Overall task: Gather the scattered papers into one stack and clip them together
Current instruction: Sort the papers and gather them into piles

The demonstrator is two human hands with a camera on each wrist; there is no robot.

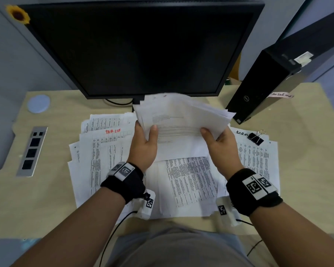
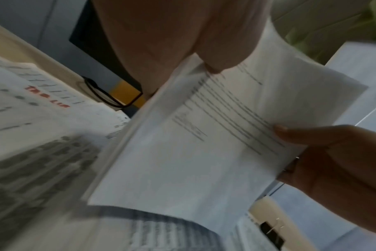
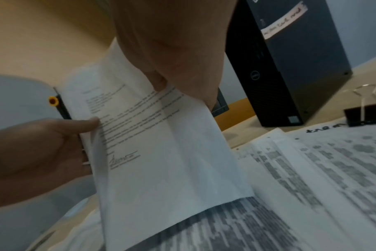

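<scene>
Both hands hold one bundle of printed papers [image 1: 181, 120] tilted up off the desk in front of the monitor. My left hand [image 1: 146, 138] grips its left edge, thumb on top. My right hand [image 1: 216, 140] grips the right edge the same way. The bundle's top sheet [image 2: 204, 135] is a printed letter [image 3: 161, 144] with a signature. More printed sheets [image 1: 189, 185] lie spread on the desk beneath, some marked in red [image 1: 112, 131]. A black binder clip [image 1: 255, 138] with silver handles rests on the papers at the right, beyond my right hand.
A dark monitor [image 1: 143, 49] stands close behind the held bundle. A black desktop computer [image 1: 264, 87] stands at the back right. A round blue coaster [image 1: 38, 103] and a metal socket strip [image 1: 32, 151] sit on the beige desk [image 1: 307, 170] at the left.
</scene>
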